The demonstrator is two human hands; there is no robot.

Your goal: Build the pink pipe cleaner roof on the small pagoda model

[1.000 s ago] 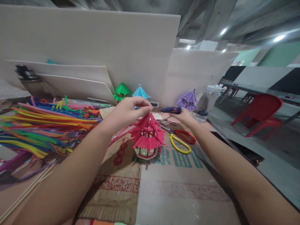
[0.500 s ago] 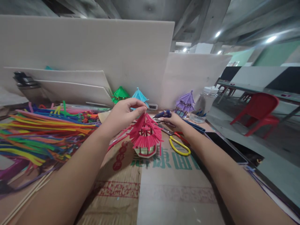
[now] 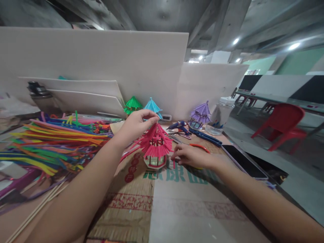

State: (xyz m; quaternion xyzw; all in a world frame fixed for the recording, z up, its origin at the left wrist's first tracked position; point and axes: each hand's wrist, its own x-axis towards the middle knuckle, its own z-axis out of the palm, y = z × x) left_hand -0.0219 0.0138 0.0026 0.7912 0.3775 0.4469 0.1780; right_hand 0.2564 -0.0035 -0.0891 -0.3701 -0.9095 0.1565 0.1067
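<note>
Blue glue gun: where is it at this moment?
Head view, right of centre: the glue gun lies beyond the right hand, just left of the purple pagoda.

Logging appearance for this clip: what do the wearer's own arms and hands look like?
Both the left hand and right hand are bare, with no gloves. The left forearm and right forearm show no sleeve, watch or bracelet in view.

1 camera, worn on my head, looks forward and down along my arms (image 3: 86,189); left hand (image 3: 138,126) and right hand (image 3: 191,156) near mid-view, board (image 3: 101,60) beyond, ceiling (image 3: 162,20) above.
</note>
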